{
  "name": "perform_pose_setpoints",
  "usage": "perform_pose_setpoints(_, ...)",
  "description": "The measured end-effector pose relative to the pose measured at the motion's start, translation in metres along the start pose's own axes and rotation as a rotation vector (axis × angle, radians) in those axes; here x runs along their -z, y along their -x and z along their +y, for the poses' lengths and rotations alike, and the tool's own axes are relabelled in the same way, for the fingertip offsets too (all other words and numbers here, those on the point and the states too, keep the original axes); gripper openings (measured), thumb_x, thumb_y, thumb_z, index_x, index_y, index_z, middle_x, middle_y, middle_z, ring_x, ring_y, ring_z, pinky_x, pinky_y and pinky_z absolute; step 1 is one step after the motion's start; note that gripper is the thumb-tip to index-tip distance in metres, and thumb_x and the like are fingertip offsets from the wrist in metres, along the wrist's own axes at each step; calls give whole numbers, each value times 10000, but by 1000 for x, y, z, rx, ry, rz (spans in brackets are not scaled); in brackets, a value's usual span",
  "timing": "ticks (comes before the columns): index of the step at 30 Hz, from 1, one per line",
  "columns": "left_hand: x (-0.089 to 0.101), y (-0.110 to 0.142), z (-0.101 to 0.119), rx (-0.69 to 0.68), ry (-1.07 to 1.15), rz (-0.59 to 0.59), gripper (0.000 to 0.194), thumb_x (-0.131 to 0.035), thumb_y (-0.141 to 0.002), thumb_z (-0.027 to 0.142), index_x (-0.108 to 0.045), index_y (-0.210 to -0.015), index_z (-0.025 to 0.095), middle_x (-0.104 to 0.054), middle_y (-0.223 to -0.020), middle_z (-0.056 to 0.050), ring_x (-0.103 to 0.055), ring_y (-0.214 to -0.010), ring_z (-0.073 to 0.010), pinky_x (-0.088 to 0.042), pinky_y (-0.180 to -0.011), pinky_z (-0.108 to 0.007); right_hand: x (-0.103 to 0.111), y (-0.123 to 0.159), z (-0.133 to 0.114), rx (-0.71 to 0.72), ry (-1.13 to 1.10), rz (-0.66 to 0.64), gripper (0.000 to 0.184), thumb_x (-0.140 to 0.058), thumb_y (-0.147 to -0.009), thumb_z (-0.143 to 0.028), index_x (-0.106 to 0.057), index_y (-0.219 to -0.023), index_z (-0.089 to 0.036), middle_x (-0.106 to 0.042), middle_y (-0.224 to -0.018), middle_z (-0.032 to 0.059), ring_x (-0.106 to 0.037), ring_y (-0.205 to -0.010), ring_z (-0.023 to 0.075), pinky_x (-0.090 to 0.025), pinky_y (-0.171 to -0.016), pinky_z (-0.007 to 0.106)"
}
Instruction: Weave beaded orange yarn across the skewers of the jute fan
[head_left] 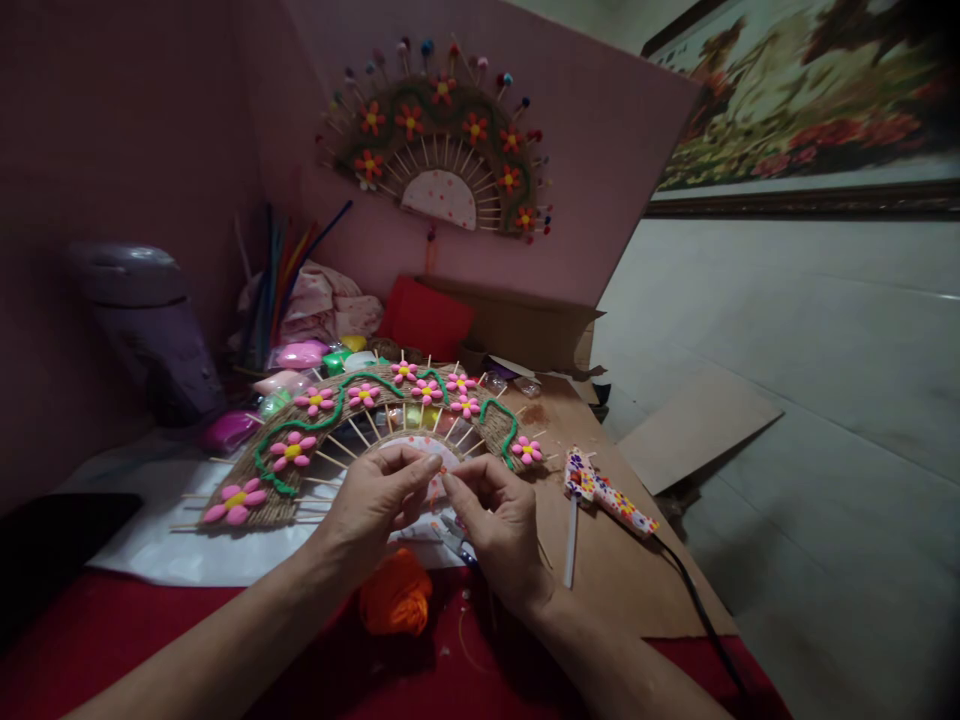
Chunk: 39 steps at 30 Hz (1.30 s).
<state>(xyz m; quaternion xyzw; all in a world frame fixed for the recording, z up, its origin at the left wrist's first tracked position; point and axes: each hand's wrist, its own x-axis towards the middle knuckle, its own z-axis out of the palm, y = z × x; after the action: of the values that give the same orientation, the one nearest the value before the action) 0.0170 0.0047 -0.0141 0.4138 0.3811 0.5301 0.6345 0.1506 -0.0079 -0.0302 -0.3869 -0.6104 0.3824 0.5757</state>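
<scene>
My left hand and my right hand meet fingertip to fingertip, both closed in a pinch. What they hold is tiny; a bit of orange shows between them, too small to name. Behind them lies a fan-shaped craft piece of twine and thin sticks, with pink clay flowers and a wavy green strip. Its dotted half-round base is partly covered by my fingers. Under my hands sits a bundle of orange yarn. Pliers are partly hidden by my right hand.
A flower-patterned glue gun rests on cardboard at right, its cord trailing forward. Bags of coloured clay and a lilac flask stand at left. A similar finished fan hangs on the pink board behind.
</scene>
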Motion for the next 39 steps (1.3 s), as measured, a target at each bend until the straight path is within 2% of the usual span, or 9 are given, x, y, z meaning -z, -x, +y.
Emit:
perform_pose_setpoints(3,-1,-1,-1,18,70,6,364,-794,-629,337,-515,-512,134,-413,-417,62,-319,-386,-30,-237,-391,-157,0,1,2,3,8,2,143,-622,-809,-279,-594,-744,-154,-529,-593,-26,-428,-509,91,-336,-478,224)
perform_pose_setpoints(8,4,-3,-1,28,242,57,262,-826,-592,275,-615,-643,128,-456,-497,71,-349,-428,-20,-401,-459,-147,1,1,3,15,-26,27,157,-618,-811,-257,-565,-703,-157,-476,-548,-52,-388,-478,72,-303,-451,205)
perform_pose_setpoints(15,5,-1,2,84,278,75,307,-857,-522,212,-704,-769,113,-543,-575,40,-423,-456,-23,-455,-488,-158,0,0,1,22,-52,46,147,-622,-798,-246,-563,-700,-154,-489,-530,-53,-391,-454,64,-296,-431,190)
perform_pose_setpoints(20,0,1,-1,109,237,3,356,-857,-517,230,-727,-833,129,-535,-531,36,-390,-423,-23,-325,-407,-133,0,0,2,55,-2,32,144,-613,-806,-246,-576,-704,-151,-507,-550,-40,-405,-475,72,-312,-451,201)
perform_pose_setpoints(23,2,0,-6,88,151,-36,238,-829,-573,269,-706,-705,113,-483,-457,44,-333,-385,-16,-240,-378,-139,0,0,4,73,51,19,147,-612,-808,-258,-586,-716,-146,-512,-559,-31,-407,-484,80,-315,-458,212)
perform_pose_setpoints(26,3,-1,-8,36,89,-19,262,-814,-596,301,-637,-568,111,-449,-409,48,-319,-364,-16,-194,-367,-145,0,1,5,44,85,-15,155,-608,-814,-280,-597,-741,-143,-521,-573,-22,-425,-491,91,-332,-471,225)
perform_pose_setpoints(31,2,-2,-9,27,116,7,312,-815,-596,319,-583,-530,120,-433,-400,55,-312,-363,-21,-210,-359,-143,-1,1,6,33,96,-28,156,-600,-822,-289,-606,-771,-142,-523,-580,-19,-434,-492,97,-339,-476,232)
perform_pose_setpoints(36,7,-3,-5,8,254,53,254,-827,-589,278,-632,-630,121,-453,-478,64,-357,-417,-24,-397,-443,-154,-1,2,6,45,56,13,173,-600,-820,-284,-563,-713,-153,-456,-546,-47,-369,-466,77,-291,-439,215)
perform_pose_setpoints(39,11,-6,-3,0,291,84,308,-841,-561,270,-691,-776,108,-493,-509,50,-346,-387,-20,-309,-355,-130,-1,2,5,87,73,38,171,-586,-824,-261,-543,-694,-160,-419,-525,-61,-343,-459,72,-273,-431,210)
